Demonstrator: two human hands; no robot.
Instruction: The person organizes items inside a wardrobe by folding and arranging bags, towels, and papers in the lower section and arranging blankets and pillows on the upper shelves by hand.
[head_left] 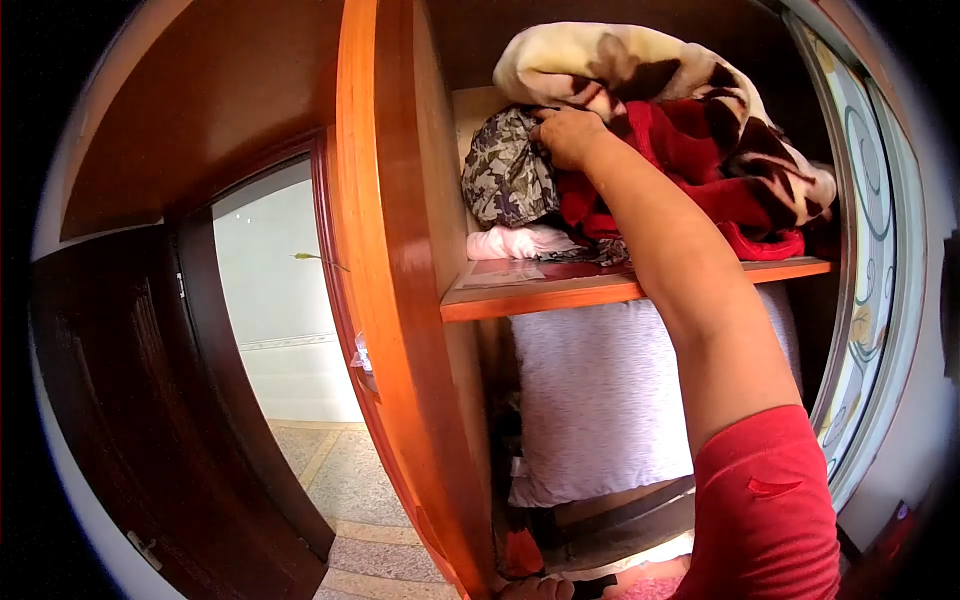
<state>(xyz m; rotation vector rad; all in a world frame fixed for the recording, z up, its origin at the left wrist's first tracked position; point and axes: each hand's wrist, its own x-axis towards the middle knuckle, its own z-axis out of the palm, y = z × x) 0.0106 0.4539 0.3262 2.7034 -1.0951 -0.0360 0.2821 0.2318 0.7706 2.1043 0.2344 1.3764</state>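
My right hand (568, 136) reaches up onto the cabinet shelf, its fingers bent and pressed on the upper edge of a camouflage cloth bundle (508, 172). A cream and brown patterned blanket (610, 55) lies folded above it, over dark red fabric (685, 140). Under the bundle is a pink cloth (515, 243). At the bottom edge of the view, part of my left hand (540, 588) shows low by the cabinet's upright; its fingers are mostly cut off.
The wooden shelf (630, 290) crosses above a light grey pillow (600, 400) in the lower compartment. An orange-brown upright (400, 250) borders the cabinet on the left, a patterned sliding door (865, 220) on the right. Farther left is a dark door (130, 400) beside a doorway.
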